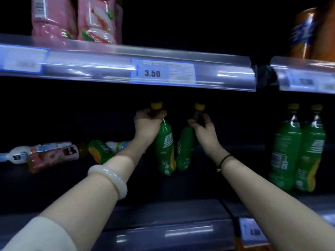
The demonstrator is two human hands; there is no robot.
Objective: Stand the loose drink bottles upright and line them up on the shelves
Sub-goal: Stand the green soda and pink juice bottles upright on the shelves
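Observation:
Two green bottles with yellow caps stand side by side deep on the dark middle shelf (163,200). My left hand (147,125) grips the neck of the left green bottle (165,147). My right hand (203,128) grips the neck of the right green bottle (184,149), which leans slightly. To the left, loose bottles lie on their sides: a green one (99,151), a pink one (52,157) and a white one (20,156). Another white bottle (117,144) lies behind my left forearm.
Two green bottles (297,154) stand upright at the right of the same shelf. The upper shelf rail (90,64) carries a 3.50 price tag (163,72), with pink bottles (76,19) above it and an orange bottle (308,31) at the far right.

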